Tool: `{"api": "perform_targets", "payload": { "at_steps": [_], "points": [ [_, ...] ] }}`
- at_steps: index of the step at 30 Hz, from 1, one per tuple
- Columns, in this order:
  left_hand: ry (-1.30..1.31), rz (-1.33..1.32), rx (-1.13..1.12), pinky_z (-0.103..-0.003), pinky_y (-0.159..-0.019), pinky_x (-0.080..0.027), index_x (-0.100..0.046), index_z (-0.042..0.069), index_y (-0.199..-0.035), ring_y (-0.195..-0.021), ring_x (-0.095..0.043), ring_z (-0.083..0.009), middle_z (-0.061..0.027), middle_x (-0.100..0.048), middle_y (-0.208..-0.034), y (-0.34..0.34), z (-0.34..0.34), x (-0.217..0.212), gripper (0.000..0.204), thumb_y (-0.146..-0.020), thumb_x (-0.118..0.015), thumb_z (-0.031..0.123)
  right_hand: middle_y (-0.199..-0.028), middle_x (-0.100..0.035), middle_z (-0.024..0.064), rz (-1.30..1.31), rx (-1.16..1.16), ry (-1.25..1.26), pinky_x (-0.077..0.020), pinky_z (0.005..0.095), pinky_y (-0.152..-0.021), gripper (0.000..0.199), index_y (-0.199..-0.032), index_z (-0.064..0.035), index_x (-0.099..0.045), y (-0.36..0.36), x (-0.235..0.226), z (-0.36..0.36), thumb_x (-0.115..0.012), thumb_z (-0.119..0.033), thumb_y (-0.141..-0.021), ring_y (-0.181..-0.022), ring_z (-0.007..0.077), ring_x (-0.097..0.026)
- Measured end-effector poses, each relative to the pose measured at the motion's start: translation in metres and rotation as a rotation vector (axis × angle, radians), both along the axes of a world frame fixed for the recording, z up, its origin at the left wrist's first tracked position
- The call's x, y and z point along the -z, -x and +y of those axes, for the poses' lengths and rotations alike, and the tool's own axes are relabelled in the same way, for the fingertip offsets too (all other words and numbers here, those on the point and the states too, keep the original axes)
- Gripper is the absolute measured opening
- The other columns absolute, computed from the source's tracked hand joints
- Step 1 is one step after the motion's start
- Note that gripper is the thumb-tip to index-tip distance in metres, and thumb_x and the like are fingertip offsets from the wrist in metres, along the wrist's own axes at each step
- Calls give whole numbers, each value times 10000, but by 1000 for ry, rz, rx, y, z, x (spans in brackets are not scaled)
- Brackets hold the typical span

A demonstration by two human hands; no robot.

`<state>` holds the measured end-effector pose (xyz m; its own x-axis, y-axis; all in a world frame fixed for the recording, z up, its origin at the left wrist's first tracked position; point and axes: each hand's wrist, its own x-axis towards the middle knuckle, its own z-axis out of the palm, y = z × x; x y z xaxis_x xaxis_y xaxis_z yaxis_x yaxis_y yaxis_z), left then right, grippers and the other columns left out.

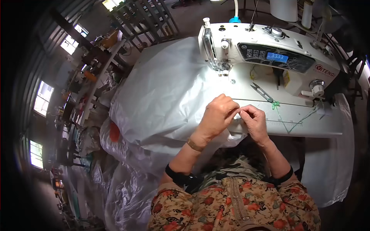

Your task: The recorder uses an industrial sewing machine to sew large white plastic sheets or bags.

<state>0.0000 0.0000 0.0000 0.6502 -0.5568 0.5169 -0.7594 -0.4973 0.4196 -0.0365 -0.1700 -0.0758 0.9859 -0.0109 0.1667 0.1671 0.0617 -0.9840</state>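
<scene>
My left hand point(217, 116) and my right hand point(253, 121) meet at the near edge of the sewing table, fingertips pinched together on the edge of a large sheet of white shiny fabric point(169, 92). The fabric spreads left over the table and hangs off its side. Beyond my hands stands a white sewing machine point(266, 50), its needle and presser foot point(224, 71) a short way ahead of my left hand. Small thread snips point(262, 92) lie on the table just past my right hand.
The white table point(308, 123) has a ruler strip along its front edge. More white fabric is heaped on the floor to the left point(127, 184). Shelves with clutter point(96, 65) line the left side. White thread cones point(285, 9) stand behind the machine.
</scene>
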Motion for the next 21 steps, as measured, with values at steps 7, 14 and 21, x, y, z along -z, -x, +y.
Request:
{"api": "perform_targets", "payload": {
  "at_steps": [7,14,21],
  "points": [
    [82,16,-24,-367,-651,-465,-694,42,-822,-682,-569,-258,-79,-624,-708,7,-11,8,84,-815,-746,107,-768,-608,-41,21,-18,-65,-413,193,-610,123,-935,-3,-690,0,-3,-18,-673,-125,-937,-672,28,-499],
    [155,114,-65,-327,-549,-461,-714,31,-847,-566,-592,-215,-94,-662,-692,11,-11,13,96,-842,-726,126,-779,-618,-33,39,-31,-116,-426,192,-617,124,-932,-6,-686,0,-5,-23,-673,-129,-940,-669,31,-510],
    [226,364,-129,-270,-479,-404,-720,27,-867,-487,-526,-117,-80,-606,-589,23,-13,13,106,-859,-709,132,-754,-585,-42,52,-89,-138,-396,198,-593,121,-934,-3,-674,4,-3,-24,-667,-124,-943,-654,27,-483]
  ]
}}
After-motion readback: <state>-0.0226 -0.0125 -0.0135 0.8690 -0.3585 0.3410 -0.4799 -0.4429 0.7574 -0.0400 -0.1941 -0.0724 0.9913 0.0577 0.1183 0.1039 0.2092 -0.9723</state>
